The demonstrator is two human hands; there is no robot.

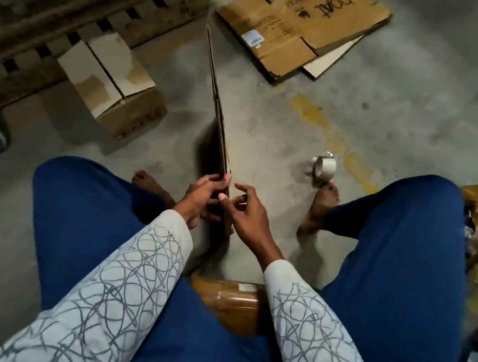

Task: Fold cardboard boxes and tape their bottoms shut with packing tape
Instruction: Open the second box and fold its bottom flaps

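A person sits with knees apart on a grey concrete floor [270, 129], seen from above. Between the legs stands a flattened brown cardboard box [216, 109], held on edge so that only its thin rim shows. Its long axis runs straight away from the body, from the hands toward a wooden pallet [71, 10] at the far left.

The left hand [203, 194] grips the near end of the flattened box, fingers [216, 180] wrapped over the rim and clenched on it. The right hand [242, 212] is just beside the same end, on the box's right face, fingers [244, 188] curled but loose; whether they touch the card cannot be told. Both hands are about equally near (the left alone clearly holds).

A roll of clear packing tape [324, 166] stands on the floor by the right foot, nearer the right hand. A finished box [112, 84] lies to the left, and more flat cardboard sheets [298, 25] lie ahead.

The likely next step is pulling the two faces apart to open the box.
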